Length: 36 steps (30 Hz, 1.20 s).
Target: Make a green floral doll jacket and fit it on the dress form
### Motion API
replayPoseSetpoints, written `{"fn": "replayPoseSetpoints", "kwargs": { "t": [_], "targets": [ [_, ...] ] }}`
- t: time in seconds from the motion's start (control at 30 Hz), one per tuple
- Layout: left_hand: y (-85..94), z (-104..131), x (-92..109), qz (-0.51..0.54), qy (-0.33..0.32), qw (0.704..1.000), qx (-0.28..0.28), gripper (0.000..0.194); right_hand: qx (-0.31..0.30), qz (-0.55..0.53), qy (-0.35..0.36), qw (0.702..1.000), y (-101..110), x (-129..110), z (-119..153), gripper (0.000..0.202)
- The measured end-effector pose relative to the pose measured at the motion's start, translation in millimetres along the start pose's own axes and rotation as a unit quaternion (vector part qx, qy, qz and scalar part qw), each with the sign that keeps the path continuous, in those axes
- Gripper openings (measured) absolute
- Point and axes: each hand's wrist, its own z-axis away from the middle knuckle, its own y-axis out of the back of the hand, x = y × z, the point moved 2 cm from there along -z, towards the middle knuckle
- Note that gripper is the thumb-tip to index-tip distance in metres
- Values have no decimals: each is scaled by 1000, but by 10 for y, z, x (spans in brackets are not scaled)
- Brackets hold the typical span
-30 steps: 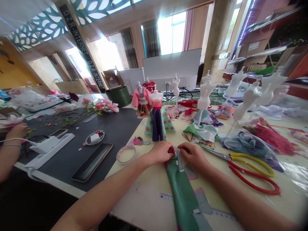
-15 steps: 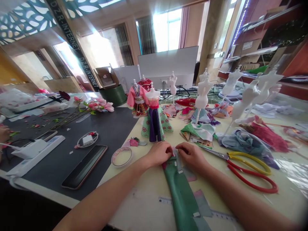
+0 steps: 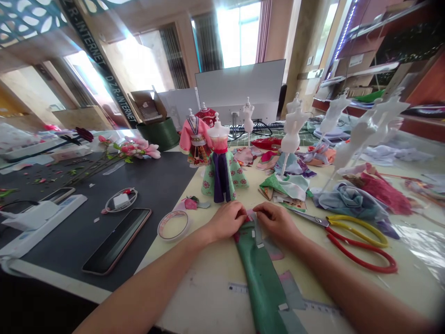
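A long green fabric strip with small white tape tabs along its right edge lies on the cream table top, running toward me. My left hand is closed at its far left corner, where some dark red fabric shows. Close beside it, my right hand has its thumb and fingertips pinched at the far end of a grey-pink fabric piece along the strip's edge. The fingertips of both hands are partly hidden. Just beyond stands a doll dress form in a strapless green, purple and red dress.
Red-and-yellow-handled scissors lie right of my right hand. A tape roll and a phone lie to the left. White doll forms and fabric scraps stand and lie at the right. A measuring tape passes under the strip.
The camera view has shifted slightly, and another person's hand at the far left edge has gone out of view. My hands stay at the strip's far end, with little visible movement.
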Motion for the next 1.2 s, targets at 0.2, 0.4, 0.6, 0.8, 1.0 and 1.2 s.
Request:
{"fn": "replayPoseSetpoints", "kwargs": {
  "t": [0.2, 0.4, 0.6, 0.8, 1.0, 1.2],
  "targets": [
    [80, 24, 51, 45, -9, 998, 36, 8, -31, -62, 6, 998, 57, -119, 30, 19],
    [138, 53, 55, 79, 0, 996, 43, 8, -58, -99, 15, 993, 27, -178, 49, 12],
    [123, 54, 43, 195, 15, 980, 29, 11, -53, -109, -3, 993, -8, -157, 42, 11],
    [106, 74, 55, 265, 52, 963, -13, 22, -50, -124, -11, 991, 1, -184, 42, 13],
    [65, 65, 28, 292, 61, 954, -15, 19, -57, -125, -13, 990, 6, -188, 47, 14],
    [40, 66, 9, 327, 69, 943, -1, 23, 87, -61, 96, 990, 64, -267, 97, 9]
  ]
}}
